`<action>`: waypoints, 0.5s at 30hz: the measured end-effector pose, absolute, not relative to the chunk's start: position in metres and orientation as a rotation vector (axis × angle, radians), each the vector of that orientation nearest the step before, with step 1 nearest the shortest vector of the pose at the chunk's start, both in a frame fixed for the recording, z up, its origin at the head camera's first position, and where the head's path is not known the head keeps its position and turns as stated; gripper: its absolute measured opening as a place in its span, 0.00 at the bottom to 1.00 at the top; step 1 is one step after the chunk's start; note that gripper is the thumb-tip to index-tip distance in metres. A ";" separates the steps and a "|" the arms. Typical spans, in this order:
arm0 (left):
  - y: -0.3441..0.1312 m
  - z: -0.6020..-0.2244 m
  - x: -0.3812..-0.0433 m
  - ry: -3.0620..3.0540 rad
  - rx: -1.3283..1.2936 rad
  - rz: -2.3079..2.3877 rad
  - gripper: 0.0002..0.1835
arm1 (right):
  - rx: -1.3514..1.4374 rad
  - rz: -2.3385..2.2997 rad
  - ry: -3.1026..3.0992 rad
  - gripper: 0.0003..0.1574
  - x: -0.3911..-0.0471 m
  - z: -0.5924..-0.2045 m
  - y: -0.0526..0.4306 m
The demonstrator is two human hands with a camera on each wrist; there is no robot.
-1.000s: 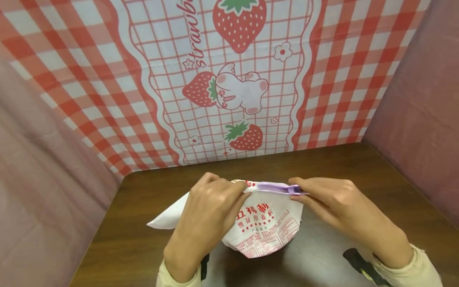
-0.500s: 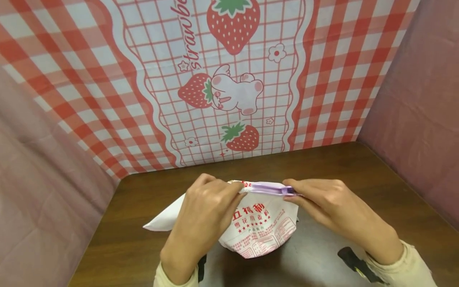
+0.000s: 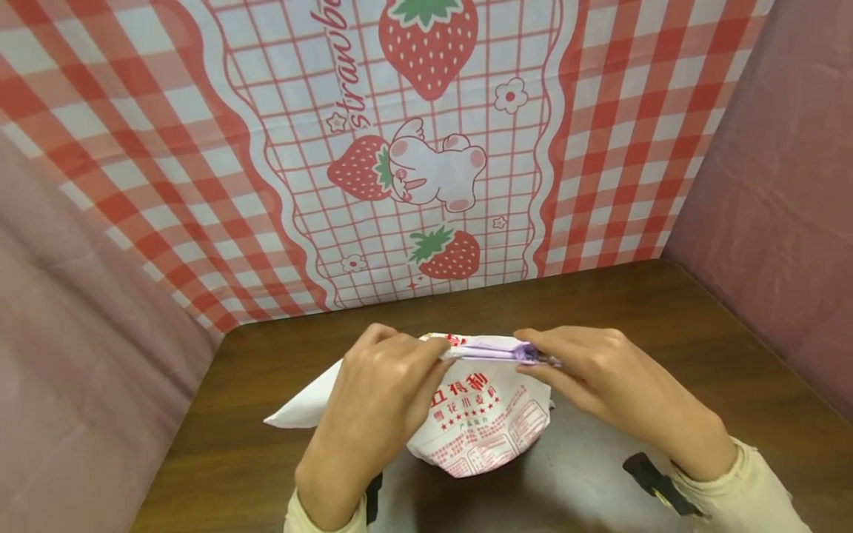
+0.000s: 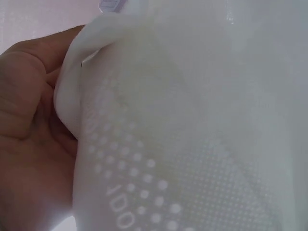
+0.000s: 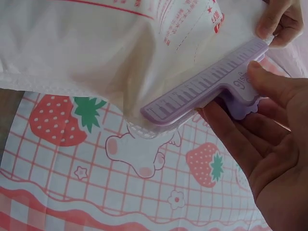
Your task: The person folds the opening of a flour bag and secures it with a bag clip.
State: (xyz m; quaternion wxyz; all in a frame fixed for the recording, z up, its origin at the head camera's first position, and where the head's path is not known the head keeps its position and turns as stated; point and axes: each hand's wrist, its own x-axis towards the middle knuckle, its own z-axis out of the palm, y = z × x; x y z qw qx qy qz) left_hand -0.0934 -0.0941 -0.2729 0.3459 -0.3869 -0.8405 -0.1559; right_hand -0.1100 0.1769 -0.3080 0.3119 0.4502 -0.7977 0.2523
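A white flour bag (image 3: 489, 426) with red printing stands in front of me, its top gathered into a narrow edge. My left hand (image 3: 380, 392) pinches that edge near its middle, with a white flap sticking out to the left. In the left wrist view, a curled fold of the bag (image 4: 70, 106) lies against the fingers. A purple bag clip (image 5: 202, 84) lies across the right part of the edge, its long jaw over the bag. My right hand (image 3: 609, 374) pinches the clip's handle between thumb and fingers.
The bag is over a dark wooden table (image 3: 280, 370) with a grey sheen in front. A checked strawberry cloth (image 3: 426, 170) stands up behind the table; pink drapes (image 3: 780, 207) flank it. A black strap (image 3: 656, 481) is at my right wrist.
The clip's two long sides have come closer together over the bag's edge. The right hand has shifted slightly left relative to the bag; the left hand keeps its grip.
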 end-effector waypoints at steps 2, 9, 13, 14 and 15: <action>-0.095 -0.272 -0.093 -2.198 -1.002 -0.413 0.05 | 1.167 0.677 -2.155 0.24 -0.109 -0.307 0.178; -0.102 -0.266 -0.083 -2.225 -0.964 -0.441 0.04 | 1.117 0.659 -2.230 0.32 -0.108 -0.305 0.179; -0.105 -0.263 -0.077 -2.231 -0.961 -0.455 0.03 | 1.116 0.670 -2.241 0.31 -0.109 -0.305 0.178; -0.105 -0.263 -0.077 -2.229 -0.964 -0.458 0.04 | 1.127 0.679 -2.236 0.31 -0.110 -0.305 0.178; -0.104 -0.263 -0.077 -2.230 -0.966 -0.460 0.04 | 1.144 0.695 -2.230 0.30 -0.110 -0.305 0.178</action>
